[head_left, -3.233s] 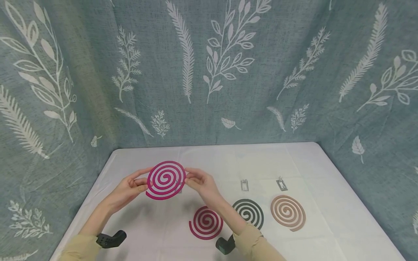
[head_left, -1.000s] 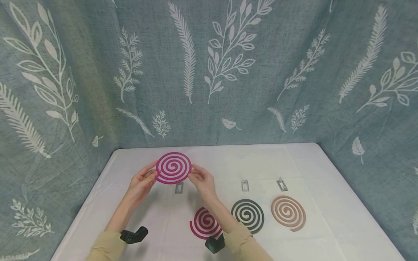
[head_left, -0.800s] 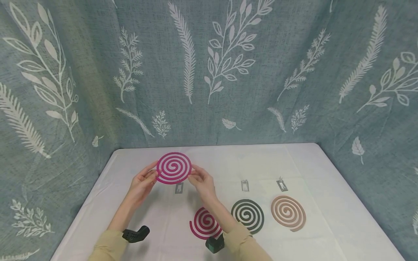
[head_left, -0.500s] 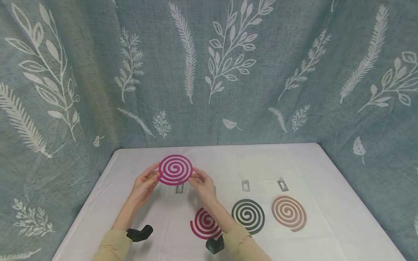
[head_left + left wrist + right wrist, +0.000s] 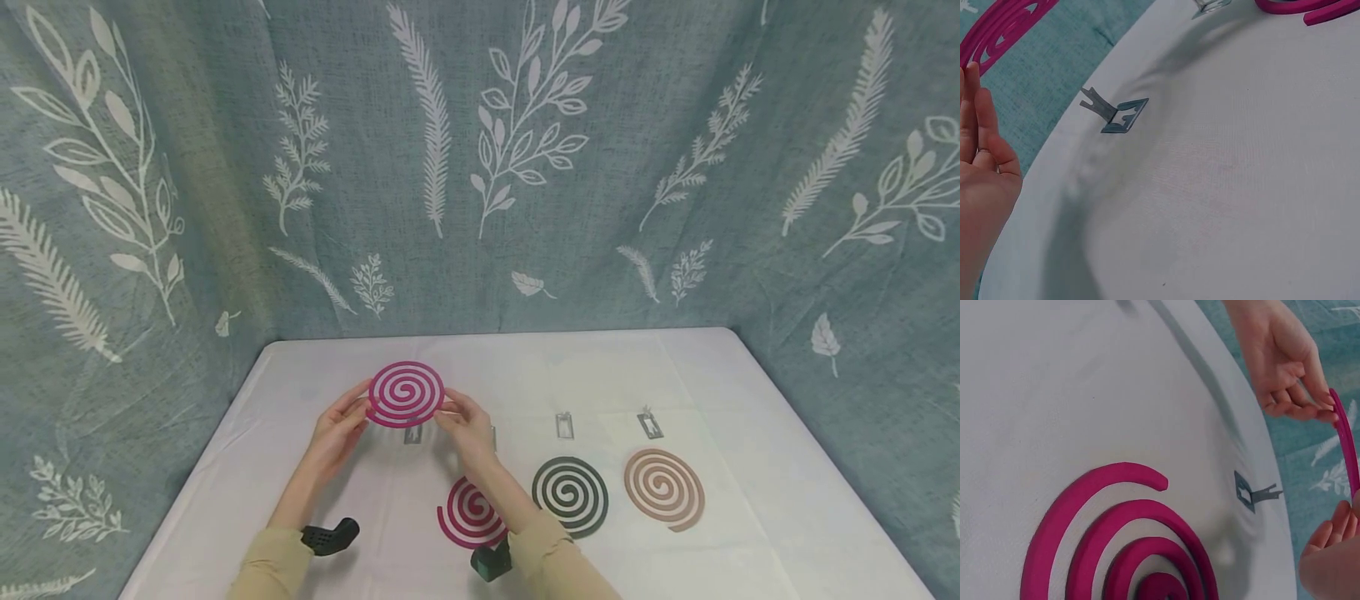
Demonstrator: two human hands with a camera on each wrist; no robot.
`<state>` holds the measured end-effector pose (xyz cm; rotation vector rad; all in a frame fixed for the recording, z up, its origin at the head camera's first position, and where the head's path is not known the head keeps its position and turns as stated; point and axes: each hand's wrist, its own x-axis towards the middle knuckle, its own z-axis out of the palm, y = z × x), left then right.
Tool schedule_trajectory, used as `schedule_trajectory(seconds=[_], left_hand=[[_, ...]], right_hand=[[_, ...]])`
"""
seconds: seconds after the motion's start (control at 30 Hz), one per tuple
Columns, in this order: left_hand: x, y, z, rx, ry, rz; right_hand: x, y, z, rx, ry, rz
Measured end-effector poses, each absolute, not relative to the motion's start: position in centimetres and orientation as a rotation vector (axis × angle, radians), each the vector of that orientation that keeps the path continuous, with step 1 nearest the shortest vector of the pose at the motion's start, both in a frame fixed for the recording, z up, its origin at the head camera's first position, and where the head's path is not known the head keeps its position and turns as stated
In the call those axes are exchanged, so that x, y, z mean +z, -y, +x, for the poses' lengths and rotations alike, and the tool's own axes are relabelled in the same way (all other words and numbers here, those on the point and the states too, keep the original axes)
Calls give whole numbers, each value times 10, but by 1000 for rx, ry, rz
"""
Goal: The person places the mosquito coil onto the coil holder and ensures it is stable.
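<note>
A magenta mosquito coil (image 5: 406,392) is held up over the left part of the table, face tilted toward the head camera. My left hand (image 5: 335,435) pinches its left edge between thumb and fingers. At the opposite edge, my right hand (image 5: 467,429) pinches it the same way. Below the coil, a small metal coil stand (image 5: 413,435) lies on the cloth, its forked tab bent upward in the left wrist view. A second magenta coil (image 5: 1088,540) lies flat nearer to me, partly covered by my right forearm in the head view.
A dark green coil (image 5: 570,496) and a brown coil (image 5: 663,490) lie to the right on the white table (image 5: 750,517). Behind them are two more metal stands, one left (image 5: 564,426) and one right (image 5: 650,424). A patterned blue-green curtain (image 5: 465,283) encloses the table.
Both hands have carried the magenta coil rightward, and it has turned and tilted flatter since the oldest frame. Over the last second it has come slightly lower and further right.
</note>
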<state>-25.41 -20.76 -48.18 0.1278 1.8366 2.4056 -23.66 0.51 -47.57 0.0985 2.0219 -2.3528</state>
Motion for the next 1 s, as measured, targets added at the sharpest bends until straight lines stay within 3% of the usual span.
schedule_trajectory(seconds=[0.6,1.0], left_hand=[[-498,206,-256,2413,-1809,19],[-508,207,-257,2332,-1883,-80]], right_hand=[[-488,1,-240,-2335,-2030,240],[-483,-2,-232,-2295,-2023,185]])
